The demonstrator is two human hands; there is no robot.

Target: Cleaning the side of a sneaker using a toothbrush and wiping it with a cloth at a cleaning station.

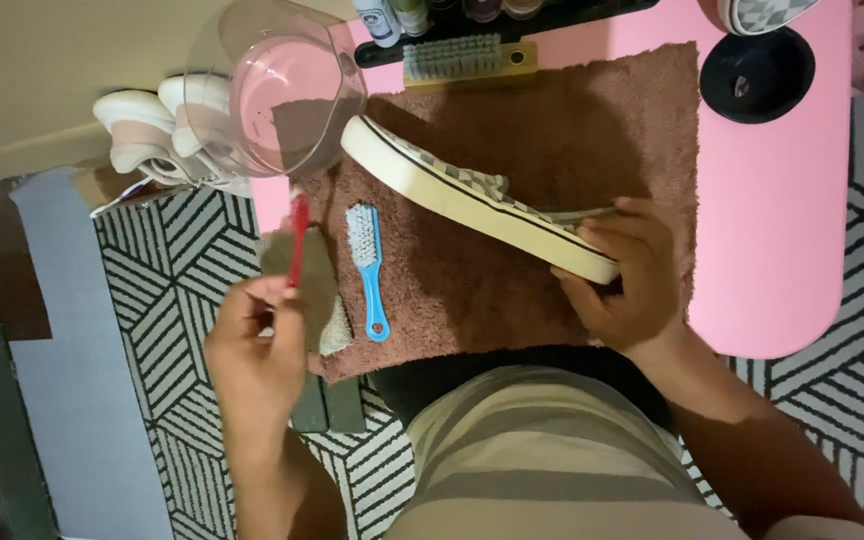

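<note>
My right hand point(620, 280) grips the heel end of a checkered slip-on shoe point(472, 195), held on its side over a brown towel point(572, 130), its white sole facing left. My left hand point(252, 345) holds a red toothbrush point(298, 240) by the handle, bristle end pointing up toward a clear plastic bowl of water point(277, 90). A blue brush point(366, 265) lies on the towel between my two hands.
The towel lies on a pink table point(772, 220). A wooden brush point(462, 58) and bottles point(382, 20) sit at the back, a black round lid point(757, 75) at right. White sneakers point(152, 135) lie left of the bowl on a striped rug point(177, 270).
</note>
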